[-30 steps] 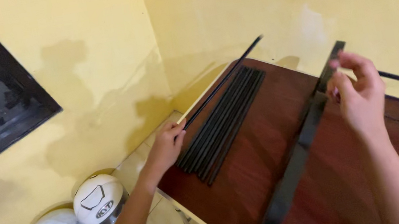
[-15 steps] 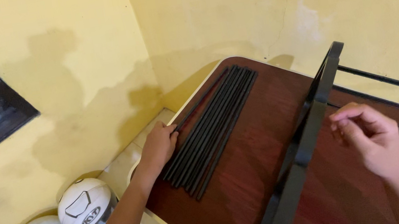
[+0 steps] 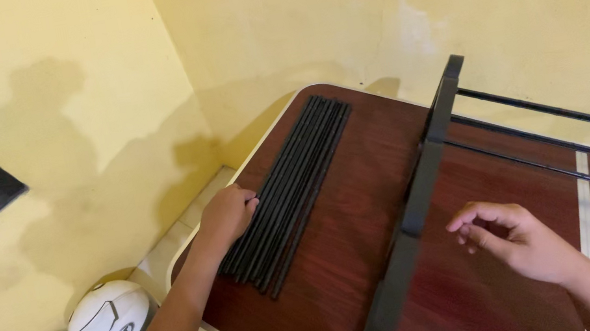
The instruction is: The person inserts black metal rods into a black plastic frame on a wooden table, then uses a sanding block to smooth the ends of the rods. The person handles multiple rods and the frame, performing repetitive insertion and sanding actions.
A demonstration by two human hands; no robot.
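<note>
The left hand [image 3: 227,213] rests curled-fingered on the near end of the bundle of black rods [image 3: 287,187] at the table's [image 3: 358,258] nine o'clock edge, apparently squaring them, while the right hand [image 3: 519,240] hovers empty and loosely open at four o'clock beside the black frame bar [image 3: 417,201].

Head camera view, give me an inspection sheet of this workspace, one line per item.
Surface: dark reddish-brown wooden tabletop with a pale edge, set in a corner.
Job's things: bundle of thin black rods lying side by side; flat black metal bar with thin rods running right.
Clutter: nothing seen on the table.
Hands: left hand rests on the rods' near end; right hand empty, fingers loosely curled above the table.
Cables: nothing seen.
Surroundings: stained yellow walls; two white helmets on the tiled floor.
</note>
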